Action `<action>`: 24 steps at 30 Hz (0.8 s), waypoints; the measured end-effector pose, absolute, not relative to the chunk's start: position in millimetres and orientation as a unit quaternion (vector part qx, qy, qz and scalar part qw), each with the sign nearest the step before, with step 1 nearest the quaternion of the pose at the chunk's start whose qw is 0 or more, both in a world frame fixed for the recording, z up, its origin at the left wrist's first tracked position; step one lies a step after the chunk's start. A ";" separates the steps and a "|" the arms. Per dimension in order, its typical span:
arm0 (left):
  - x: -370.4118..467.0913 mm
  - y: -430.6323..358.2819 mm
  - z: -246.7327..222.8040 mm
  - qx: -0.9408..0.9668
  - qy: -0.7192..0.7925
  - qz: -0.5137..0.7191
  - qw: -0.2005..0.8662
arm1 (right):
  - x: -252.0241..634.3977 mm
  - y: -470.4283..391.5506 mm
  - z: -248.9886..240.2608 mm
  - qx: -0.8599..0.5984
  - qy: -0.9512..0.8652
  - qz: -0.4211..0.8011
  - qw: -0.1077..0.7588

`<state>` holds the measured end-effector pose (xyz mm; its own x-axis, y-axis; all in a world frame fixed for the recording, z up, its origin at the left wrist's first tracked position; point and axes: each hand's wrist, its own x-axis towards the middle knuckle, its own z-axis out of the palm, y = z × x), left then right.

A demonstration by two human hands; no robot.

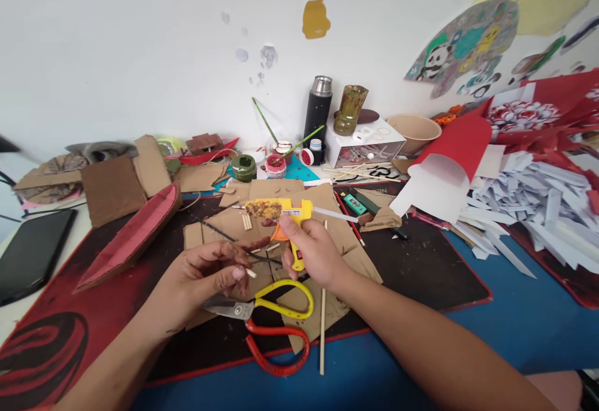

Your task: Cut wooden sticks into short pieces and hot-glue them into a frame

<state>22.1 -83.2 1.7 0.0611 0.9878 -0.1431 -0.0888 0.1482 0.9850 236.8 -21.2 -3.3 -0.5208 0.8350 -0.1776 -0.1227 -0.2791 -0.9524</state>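
My right hand [311,246] is wrapped round the handle of a yellow glue gun [281,209], its nozzle pointing left and a glue stick [334,214] poking out of the back. Stained with brown, my left hand [215,274] pinches a short piece of wooden stick [251,272] below the nozzle. Scissors [276,323] with one yellow and one red handle lie just beneath, blades partly behind my left hand. Under both hands are pieces of cardboard [360,267]. A few short stick pieces [247,221] rest on the cardboard, and a longer wooden stick [322,330] lies right of the scissors.
A pink-lined cardboard boat [131,236] and a dark phone [35,255] lie left. Behind stand paint jars [244,168], a black flask [318,111] and a white box [365,143]. A green lighter [354,203] is right of the glue gun; cut paper strips [538,193] are heaped far right.
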 end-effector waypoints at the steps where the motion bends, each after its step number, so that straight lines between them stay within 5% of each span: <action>1: 21.8 -83.4 1.9 0.449 0.498 0.470 0.574 | 237.0 -21.2 -3.2 -0.356 -0.498 0.716 0.335; 21: 21.7 -89.4 10.4 0.508 0.406 0.275 0.708 | 233.3 -17.7 -11.0 -0.375 -0.476 0.714 0.350; 24: 13.4 -86.2 10.6 0.504 0.413 0.322 0.687 | 235.0 -17.1 -8.0 -0.375 -0.483 0.709 0.352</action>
